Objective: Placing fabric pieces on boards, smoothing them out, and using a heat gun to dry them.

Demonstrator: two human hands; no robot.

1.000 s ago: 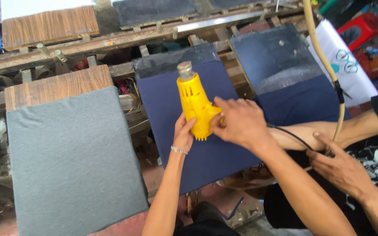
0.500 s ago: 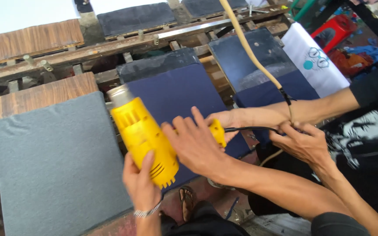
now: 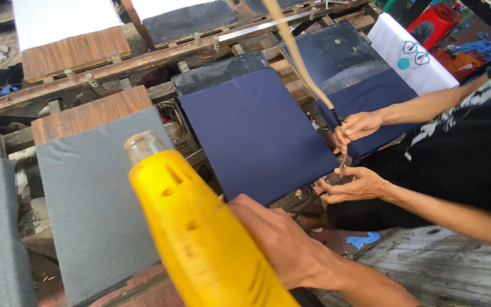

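Even, soft daylight fills the scene; nothing throws a hard shadow, and only the gaps under the far wooden rails fall dark. The white sheets at the far left are washed out to plain glare. The big yellow plastic heat gun near the camera is soft and out of focus, smeared along its lower body, and the right hand gripping it is slightly blurred. The dark navy fabric panel in the middle is sharp. Straight boards lean and stretch toward the frame's edges
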